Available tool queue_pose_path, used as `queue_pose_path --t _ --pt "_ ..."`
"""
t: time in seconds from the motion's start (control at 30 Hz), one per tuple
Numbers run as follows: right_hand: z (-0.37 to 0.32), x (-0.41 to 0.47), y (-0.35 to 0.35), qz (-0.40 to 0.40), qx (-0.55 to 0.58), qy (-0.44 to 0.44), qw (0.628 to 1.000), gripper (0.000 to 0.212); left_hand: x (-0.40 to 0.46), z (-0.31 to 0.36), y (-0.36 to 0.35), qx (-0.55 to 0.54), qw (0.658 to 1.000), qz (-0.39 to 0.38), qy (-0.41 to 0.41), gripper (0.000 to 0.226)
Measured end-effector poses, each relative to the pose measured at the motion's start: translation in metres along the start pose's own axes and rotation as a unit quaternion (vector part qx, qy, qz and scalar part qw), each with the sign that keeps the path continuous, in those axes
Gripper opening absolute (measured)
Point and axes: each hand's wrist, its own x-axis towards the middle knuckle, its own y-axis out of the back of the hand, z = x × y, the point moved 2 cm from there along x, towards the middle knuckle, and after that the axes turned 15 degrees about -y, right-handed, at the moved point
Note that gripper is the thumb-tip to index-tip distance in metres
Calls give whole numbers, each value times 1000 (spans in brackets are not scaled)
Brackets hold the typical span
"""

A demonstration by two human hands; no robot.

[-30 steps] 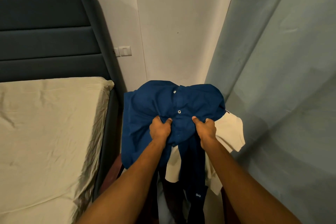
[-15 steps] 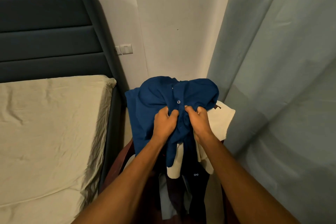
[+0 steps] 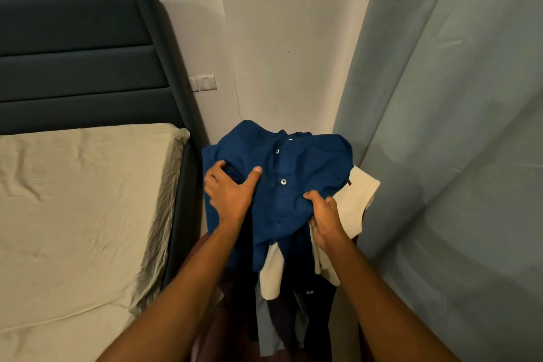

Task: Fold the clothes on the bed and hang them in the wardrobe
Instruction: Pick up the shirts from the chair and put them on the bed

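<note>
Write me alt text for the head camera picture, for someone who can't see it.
Two hands work a blue buttoned shirt atop a pile of clothes beside a bed: the right hand grips its lower edge, and the left hand lies spread on its front. A cream garment lies under it, with a grey curtain on the right.

Single head-worn wide-angle view, facing forward and steeply down. Close range: forearms enter from the bottom edge; bed (image 3: 88, 200) left, curtain (image 3: 455, 156) right, wall (image 3: 288, 38) ahead.
</note>
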Motion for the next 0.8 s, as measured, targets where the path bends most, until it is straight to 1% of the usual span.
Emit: queue_pose_path --t 0.03,0.07,0.13,0.2,0.33,0.37,0.4,0.5,0.53,0.63,0.7,0.73,0.8 --pt "0 1 1 -4 4 -3 1000 15 10 -4 3 -16 999 0 39 100" --pt "0 2 3 -6 7 -5 1000 17 19 -9 3 -45 996 -13 76 112" --pt "-1 3 5 -5 10 -9 1000 19 26 -12 -4 -105 986 -51 122 124" --pt "-1 3 3 -11 8 -6 1000 18 24 -10 -14 -122 980 -68 141 126" --pt "0 1 -16 -41 -18 9 999 23 26 -6 -21 -107 978 -44 174 124" --pt "0 1 -23 -50 -27 14 998 22 28 -7 -19 -101 979 -38 175 119" --pt "-1 1 -31 -59 -39 18 997 21 29 -11 -17 -94 980 -39 170 108" --pt "0 -2 -55 -80 -80 17 993 27 28 -9 -12 -95 984 -72 130 61" --pt "1 -3 -62 -90 -89 15 992 27 26 -6 -11 -106 984 -74 121 51" --pt "6 -5 -72 -113 -81 1 990 19 18 0 -8 -154 981 -67 101 43" --pt "9 -5 -73 -117 -63 -6 991 20 12 -1 -8 -195 974 -70 97 48" --pt "11 -4 -73 -113 -54 -11 992 23 9 -4 -8 -224 967 -75 96 58" --pt "13 -4 -73 -101 -53 -13 993 25 0 -6 -11 -270 954 -92 93 87"
